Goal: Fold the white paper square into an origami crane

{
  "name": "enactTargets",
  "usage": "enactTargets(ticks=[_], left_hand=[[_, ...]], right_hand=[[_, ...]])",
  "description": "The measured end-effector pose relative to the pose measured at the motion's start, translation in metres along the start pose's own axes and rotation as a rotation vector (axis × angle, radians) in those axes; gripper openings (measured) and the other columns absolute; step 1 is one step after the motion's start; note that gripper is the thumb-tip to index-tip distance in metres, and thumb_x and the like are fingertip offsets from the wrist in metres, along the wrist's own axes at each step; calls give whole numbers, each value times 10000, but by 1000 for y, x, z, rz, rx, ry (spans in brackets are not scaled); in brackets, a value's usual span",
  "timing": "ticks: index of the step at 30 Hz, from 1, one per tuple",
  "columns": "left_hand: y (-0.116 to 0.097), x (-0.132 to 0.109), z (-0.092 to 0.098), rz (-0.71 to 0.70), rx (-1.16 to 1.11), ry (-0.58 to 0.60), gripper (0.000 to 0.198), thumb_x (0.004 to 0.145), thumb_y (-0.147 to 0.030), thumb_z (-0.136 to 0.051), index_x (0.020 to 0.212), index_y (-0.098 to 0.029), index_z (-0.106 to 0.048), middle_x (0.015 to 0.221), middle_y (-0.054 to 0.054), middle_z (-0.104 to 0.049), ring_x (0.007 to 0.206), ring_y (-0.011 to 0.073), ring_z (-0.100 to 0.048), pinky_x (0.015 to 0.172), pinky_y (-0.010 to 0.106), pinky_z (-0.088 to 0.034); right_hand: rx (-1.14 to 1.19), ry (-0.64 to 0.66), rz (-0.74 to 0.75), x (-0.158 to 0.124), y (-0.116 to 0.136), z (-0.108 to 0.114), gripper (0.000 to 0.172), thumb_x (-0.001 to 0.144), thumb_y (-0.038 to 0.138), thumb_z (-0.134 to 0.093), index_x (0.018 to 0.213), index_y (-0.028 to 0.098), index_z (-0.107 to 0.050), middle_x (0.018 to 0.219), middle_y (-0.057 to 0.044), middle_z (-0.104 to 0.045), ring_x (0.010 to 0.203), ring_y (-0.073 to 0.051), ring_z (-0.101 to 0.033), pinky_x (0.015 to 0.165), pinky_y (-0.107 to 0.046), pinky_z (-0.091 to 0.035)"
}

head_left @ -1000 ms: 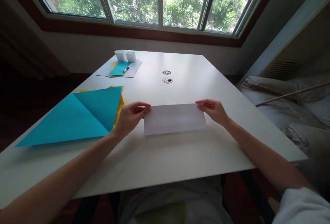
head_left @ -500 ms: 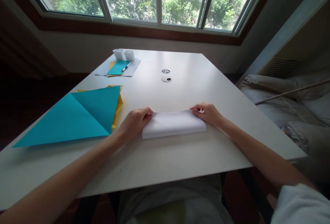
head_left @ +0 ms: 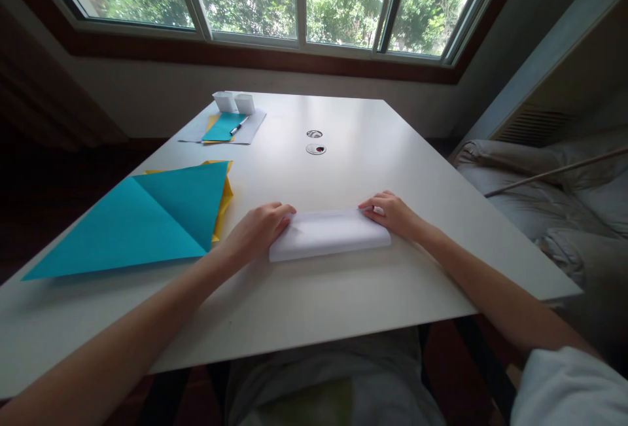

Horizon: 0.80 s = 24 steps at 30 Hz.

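Observation:
A folded sheet of white paper (head_left: 331, 237) lies in front of me on the white table (head_left: 314, 308). Its folded-over layer bulges slightly. My left hand (head_left: 267, 224) grips the far left corner between thumb and fingers. At the far right corner my right hand (head_left: 388, 212) pinches the paper the same way, thumb below the fingertips. Left of my left hand rests a large creased teal paper (head_left: 142, 220), with crumpled yellow paper (head_left: 224, 203) showing from under its right side.
At the far left are two small white containers (head_left: 244, 104), a pen (head_left: 239, 126) and a small teal sheet (head_left: 223, 127) on yellow and white paper. Two round table inserts (head_left: 316, 149) sit mid-table. A cushioned seat (head_left: 510, 164) with a thin stick stands at right.
Both hands still hold the white paper's far corners. My left fingers have stretched slightly further over its edge, and my right fingers have shifted a little. The view has moved slightly.

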<state>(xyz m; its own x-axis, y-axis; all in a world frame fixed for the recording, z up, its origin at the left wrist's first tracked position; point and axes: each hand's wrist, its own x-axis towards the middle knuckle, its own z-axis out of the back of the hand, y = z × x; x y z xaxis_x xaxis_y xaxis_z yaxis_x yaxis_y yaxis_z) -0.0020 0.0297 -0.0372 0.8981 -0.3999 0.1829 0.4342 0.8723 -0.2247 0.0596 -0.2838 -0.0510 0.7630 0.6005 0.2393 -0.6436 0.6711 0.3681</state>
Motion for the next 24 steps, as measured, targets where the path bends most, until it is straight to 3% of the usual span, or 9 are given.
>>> enactTargets(ticks=[3,6,9,12,19,24], left_hand=[[1,1,0,-56,94,-5,312,891,-230,-345,1038,-257,-620,1060,72,-562,874,199,-574,706,298,-469],[2,3,1,-179,170,-24,358,888,-166,-349,1064,-308,-626,1157,88,-491,1011,231,-504,801,359,-447],[4,5,2,-268,125,75,373,878,-129,-369,1101,-309,-608,1070,81,-524,945,198,-520,827,345,-429],[4,7,4,-267,51,159,359,888,-138,-363,1105,-290,-605,977,62,-555,860,165,-542,765,280,-436],[-4,12,12,-269,64,194,340,896,-174,-344,1037,-255,-643,919,62,-571,807,154,-567,714,253,-426],[-17,18,18,-274,59,224,314,887,-225,-371,861,-203,-683,832,59,-600,744,143,-584,678,239,-436]], right_hand=[[-49,10,2,0,1,0,232,851,289,-490,1004,245,-658,978,-62,-614,929,-196,-512,837,-336,-428],[-83,-3,67,1,3,-1,262,862,259,-475,1069,276,-634,1055,-75,-562,978,-206,-475,872,-367,-417],[-54,56,208,2,5,0,315,896,201,-398,1091,300,-625,1034,-72,-551,963,-180,-472,878,-343,-416],[-16,147,315,3,3,2,353,913,177,-349,1111,300,-615,1020,-70,-571,949,-165,-485,851,-312,-426],[-88,211,357,6,6,10,349,914,168,-350,1138,259,-601,1039,-82,-597,916,-159,-541,856,-327,-402],[-195,289,360,11,16,18,349,912,167,-344,1137,241,-600,1033,-79,-603,910,-164,-558,859,-336,-390]])
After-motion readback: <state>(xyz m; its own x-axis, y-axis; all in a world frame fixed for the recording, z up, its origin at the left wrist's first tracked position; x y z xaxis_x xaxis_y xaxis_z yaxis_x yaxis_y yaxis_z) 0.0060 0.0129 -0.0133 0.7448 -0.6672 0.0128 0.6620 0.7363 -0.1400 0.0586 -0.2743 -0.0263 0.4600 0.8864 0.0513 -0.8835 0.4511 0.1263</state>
